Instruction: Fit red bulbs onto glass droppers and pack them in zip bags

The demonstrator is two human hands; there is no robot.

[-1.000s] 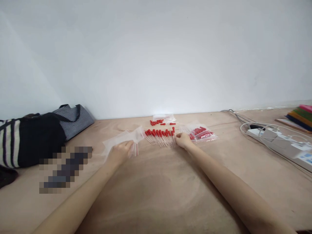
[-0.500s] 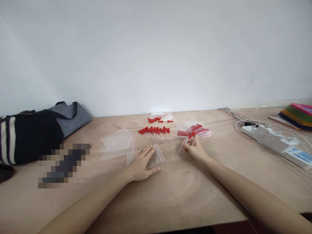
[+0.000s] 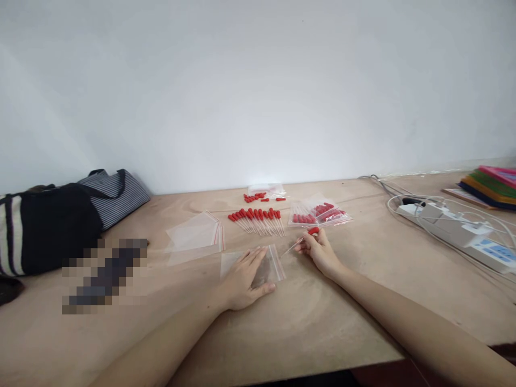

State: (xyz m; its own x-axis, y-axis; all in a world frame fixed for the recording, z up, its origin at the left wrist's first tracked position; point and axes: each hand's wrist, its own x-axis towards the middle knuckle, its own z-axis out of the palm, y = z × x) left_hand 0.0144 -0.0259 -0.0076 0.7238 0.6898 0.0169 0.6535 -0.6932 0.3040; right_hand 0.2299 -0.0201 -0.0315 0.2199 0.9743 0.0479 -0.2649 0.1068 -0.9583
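My left hand (image 3: 248,279) lies flat with fingers stretched on a clear zip bag (image 3: 276,263) with a red line at its mouth. Between the fingers of my right hand (image 3: 318,252) is a dropper (image 3: 313,230) with a red rubber bulb; its thin clear tip points left toward the bag's mouth. Ahead, a row of red-bulbed droppers (image 3: 258,217) lies side by side. Filled zip bags (image 3: 318,215) of droppers sit just beyond my right hand. More flat zip bags (image 3: 197,234) overlap to the left.
Loose red bulbs (image 3: 253,197) lie by a clear bag (image 3: 268,190) near the wall. On the left are a dark bag (image 3: 56,226) and a striped bag (image 3: 119,199). A white power strip (image 3: 459,236) with cables and a stack of coloured items (image 3: 492,185) occupy the right.
My left hand and the zip bag beneath it have shifted right. My right hand has tilted the dropper flatter, bringing its tip left, close to the bag's mouth.
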